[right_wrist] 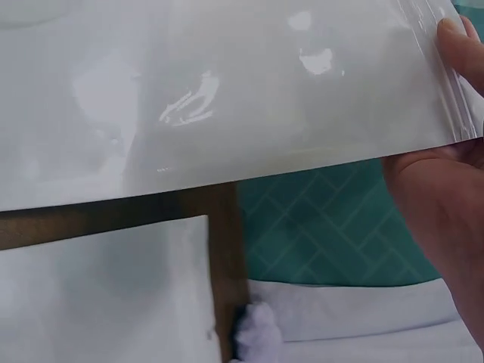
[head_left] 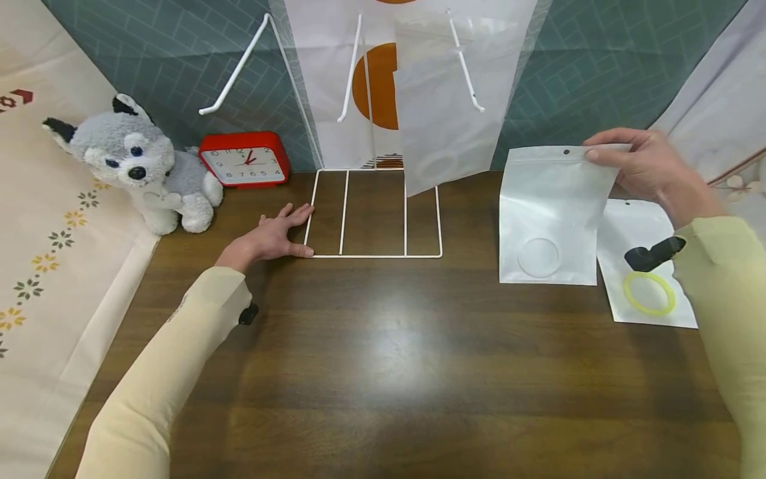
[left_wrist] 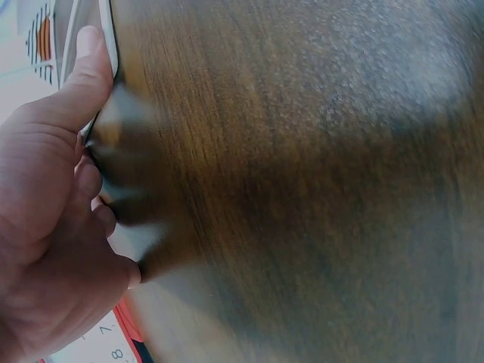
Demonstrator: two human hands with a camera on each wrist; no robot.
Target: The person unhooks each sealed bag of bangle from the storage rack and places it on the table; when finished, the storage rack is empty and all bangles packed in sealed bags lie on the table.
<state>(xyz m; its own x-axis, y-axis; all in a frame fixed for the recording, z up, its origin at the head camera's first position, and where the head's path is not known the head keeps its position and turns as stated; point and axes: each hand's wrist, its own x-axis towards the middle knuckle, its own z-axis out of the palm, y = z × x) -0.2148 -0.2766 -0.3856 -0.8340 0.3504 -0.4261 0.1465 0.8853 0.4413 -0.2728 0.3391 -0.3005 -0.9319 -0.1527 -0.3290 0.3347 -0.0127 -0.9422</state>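
My right hand pinches the top edge of a white zip bag at its right corner; a pale ring outline shows low on the bag. Behind it lies a second white bag with a yellow ring showing on its front, partly covered by the held bag and my sleeve. My left hand rests with spread fingers at the left side of a white wire rack's base. In the left wrist view the thumb lies on the wire corner. From the rack's right prong hangs another whitish bag.
The rack's left prong and middle prong stick out toward me. At the back left stand a red clock and a grey-white plush husky. Brown wooden table spreads in front; a tiled backdrop rises behind.
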